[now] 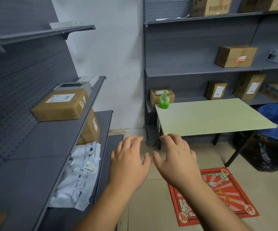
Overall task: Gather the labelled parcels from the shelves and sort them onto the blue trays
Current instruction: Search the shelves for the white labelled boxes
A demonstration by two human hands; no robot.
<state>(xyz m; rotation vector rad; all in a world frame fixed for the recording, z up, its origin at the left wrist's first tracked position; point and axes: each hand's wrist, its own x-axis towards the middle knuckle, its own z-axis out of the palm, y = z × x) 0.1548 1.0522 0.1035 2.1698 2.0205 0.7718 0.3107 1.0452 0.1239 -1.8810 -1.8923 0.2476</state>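
Cardboard parcel bears an unreadable white label; both hands' fingers spread, empty.

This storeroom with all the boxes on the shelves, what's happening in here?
A person stands between grey shelf units with the left hand and right hand held out open in front, holding nothing. Labelled parcels are on the shelves: a cardboard box and a white mailer bag on the left unit, more boxes on the right unit. A pale table holds only a green bottle. No blue trays are in view, so sorting hasn't visibly started.
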